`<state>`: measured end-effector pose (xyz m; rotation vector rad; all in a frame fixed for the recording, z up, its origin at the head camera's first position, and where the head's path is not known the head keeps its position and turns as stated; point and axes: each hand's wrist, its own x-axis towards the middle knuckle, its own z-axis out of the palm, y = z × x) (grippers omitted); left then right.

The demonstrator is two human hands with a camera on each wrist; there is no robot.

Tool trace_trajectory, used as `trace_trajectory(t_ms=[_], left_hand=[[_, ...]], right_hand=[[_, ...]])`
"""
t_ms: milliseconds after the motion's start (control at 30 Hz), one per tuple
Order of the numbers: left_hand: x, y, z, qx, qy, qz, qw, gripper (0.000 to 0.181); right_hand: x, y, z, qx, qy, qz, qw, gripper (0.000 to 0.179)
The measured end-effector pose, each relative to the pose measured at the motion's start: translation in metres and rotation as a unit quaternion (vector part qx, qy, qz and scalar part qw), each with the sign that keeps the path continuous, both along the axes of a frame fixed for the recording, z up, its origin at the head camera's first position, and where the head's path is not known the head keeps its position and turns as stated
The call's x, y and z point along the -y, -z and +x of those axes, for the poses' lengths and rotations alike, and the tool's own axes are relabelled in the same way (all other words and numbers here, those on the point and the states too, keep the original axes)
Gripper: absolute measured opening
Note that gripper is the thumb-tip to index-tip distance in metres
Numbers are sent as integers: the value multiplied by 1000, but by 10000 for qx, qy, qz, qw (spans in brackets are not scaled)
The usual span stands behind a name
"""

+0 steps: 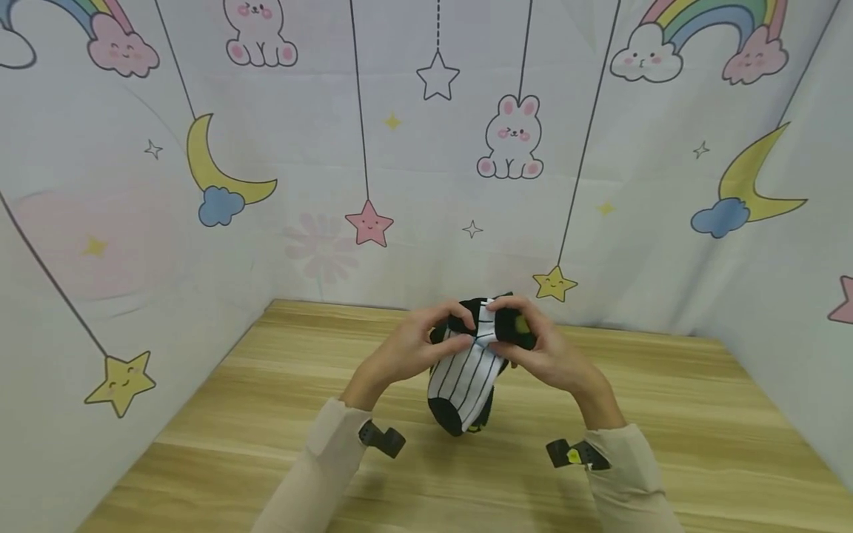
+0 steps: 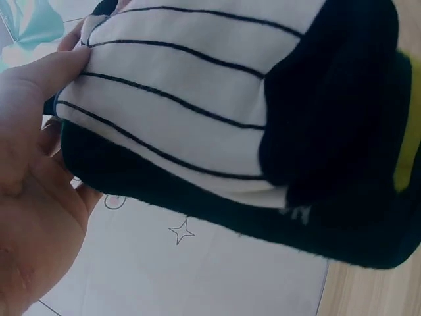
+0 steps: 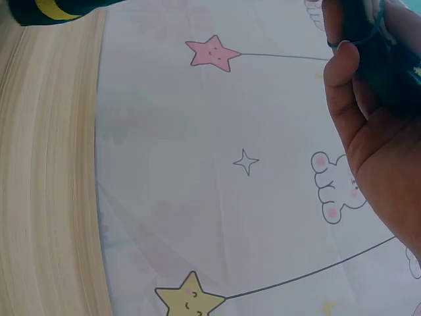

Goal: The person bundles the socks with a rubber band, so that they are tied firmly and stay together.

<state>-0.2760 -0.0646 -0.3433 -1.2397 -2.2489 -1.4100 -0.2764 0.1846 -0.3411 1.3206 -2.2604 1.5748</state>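
Observation:
Both hands hold a bundle of socks up over the middle of the table in the head view. In front hangs a white sock (image 1: 464, 376) with black stripes and a black toe. Behind it is a dark sock (image 2: 348, 243) with a yellow band and small pale lettering. My left hand (image 1: 426, 337) pinches the bundle's upper left part between thumb and fingers. On the other side, my right hand (image 1: 543, 348) grips the dark folded part at the upper right. A thin blue band (image 3: 358, 42) crosses the fabric by the right hand's fingers.
The wood-grain table (image 1: 266, 414) lies under the bundle. A pale cloth wall (image 1: 433, 163) printed with stars, moons and rabbits rises behind it and on both sides. Each wrist carries a small black camera (image 1: 383, 438) on a strap.

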Motion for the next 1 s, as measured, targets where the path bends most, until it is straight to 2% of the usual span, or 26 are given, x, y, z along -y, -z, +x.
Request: trace_trajectory(t_ms=[133, 267, 433, 633, 733, 900, 1000], left_hand=[[1, 0, 0, 151, -173, 146, 9996, 11], [4, 0, -1, 157, -330, 242, 9990, 8], [9, -3, -1, 112, -554, 350, 9978, 10], [13, -6, 0, 147, -723, 480, 9961, 12], [14, -7, -1, 56, -784, 519, 9956, 13], [18, -8, -2, -115, -825, 608, 9947, 13], [19, -8, -2, -125, -824, 583, 9948, 13]], right_hand=[[0, 0, 0, 225, 117, 61, 9997, 53], [-1, 1, -1, 398, 153, 132, 9990, 57], [-6, 0, -4, 272, 1, 73, 9996, 59], [-13, -3, -6, 386, 88, 45, 9992, 52], [-16, -3, -7, 400, 174, 86, 9990, 44], [-21, -2, -9, -128, 215, 329, 9991, 19], [-22, -2, -11, -545, 179, 637, 9963, 12]])
